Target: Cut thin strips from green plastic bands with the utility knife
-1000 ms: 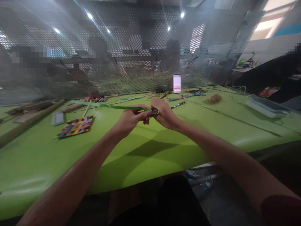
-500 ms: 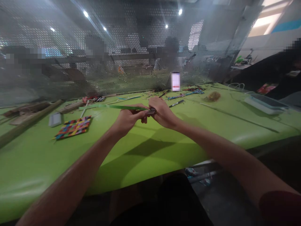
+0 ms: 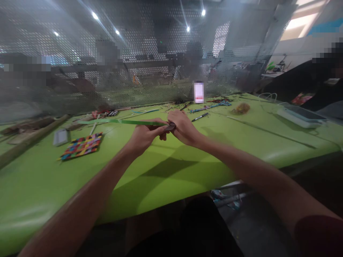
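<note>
Left hand (image 3: 143, 136) pinches a green strip (image 3: 130, 122); right hand (image 3: 184, 128) grips a small dark piece (image 3: 170, 127).

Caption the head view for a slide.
Left hand and right hand hold a green strip and dark piece above a lime-green table.

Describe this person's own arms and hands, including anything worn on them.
Both the left hand and the right hand are bare, without gloves, and no watch or bracelet shows at either wrist. The forearms are uncovered. A dark maroon sleeve shows near the right elbow; no left sleeve is in view.
</note>
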`<state>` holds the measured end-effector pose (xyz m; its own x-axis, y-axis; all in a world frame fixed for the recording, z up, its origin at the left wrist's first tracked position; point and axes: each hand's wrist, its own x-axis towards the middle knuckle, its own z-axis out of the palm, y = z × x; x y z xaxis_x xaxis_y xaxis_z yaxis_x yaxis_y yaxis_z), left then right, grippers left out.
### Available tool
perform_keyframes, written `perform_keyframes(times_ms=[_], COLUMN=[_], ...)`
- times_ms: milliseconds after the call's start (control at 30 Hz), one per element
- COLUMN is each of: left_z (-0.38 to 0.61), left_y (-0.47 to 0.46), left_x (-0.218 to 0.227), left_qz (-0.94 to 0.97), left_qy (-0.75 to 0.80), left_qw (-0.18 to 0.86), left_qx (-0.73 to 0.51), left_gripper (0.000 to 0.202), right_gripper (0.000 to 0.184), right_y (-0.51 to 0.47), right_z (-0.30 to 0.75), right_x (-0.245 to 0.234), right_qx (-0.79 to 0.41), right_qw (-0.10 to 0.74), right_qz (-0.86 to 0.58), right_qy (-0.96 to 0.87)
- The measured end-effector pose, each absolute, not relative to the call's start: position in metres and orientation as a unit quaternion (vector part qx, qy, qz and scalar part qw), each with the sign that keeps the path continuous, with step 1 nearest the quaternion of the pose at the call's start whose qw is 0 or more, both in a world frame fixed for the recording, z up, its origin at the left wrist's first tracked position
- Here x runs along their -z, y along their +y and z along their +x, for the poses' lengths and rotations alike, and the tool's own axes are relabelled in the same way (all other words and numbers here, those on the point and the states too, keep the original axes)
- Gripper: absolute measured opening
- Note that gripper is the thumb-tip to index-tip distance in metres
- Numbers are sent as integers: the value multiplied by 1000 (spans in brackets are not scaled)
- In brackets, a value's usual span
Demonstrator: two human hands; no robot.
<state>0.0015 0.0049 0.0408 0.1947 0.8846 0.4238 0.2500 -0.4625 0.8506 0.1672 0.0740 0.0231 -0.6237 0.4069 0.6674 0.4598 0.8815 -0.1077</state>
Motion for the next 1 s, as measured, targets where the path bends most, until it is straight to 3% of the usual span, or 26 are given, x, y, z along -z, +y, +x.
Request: perform_keyframes(times_ms=[533, 1000], left_z=[7, 1], left_y=[0, 6], left_x=[-46, -33], left_qz=[693, 695], left_qy=[415, 402], left_qw=[320, 327], left_qx=[-495, -498], left_gripper=[38, 31], right_gripper=[27, 28], right_y=[68, 69], right_z=[164, 164], right_x=[-22, -20], right_qx=[4, -13], right_qw=[370, 385], right_qz=[-265, -239], right_qy=[-890, -891])
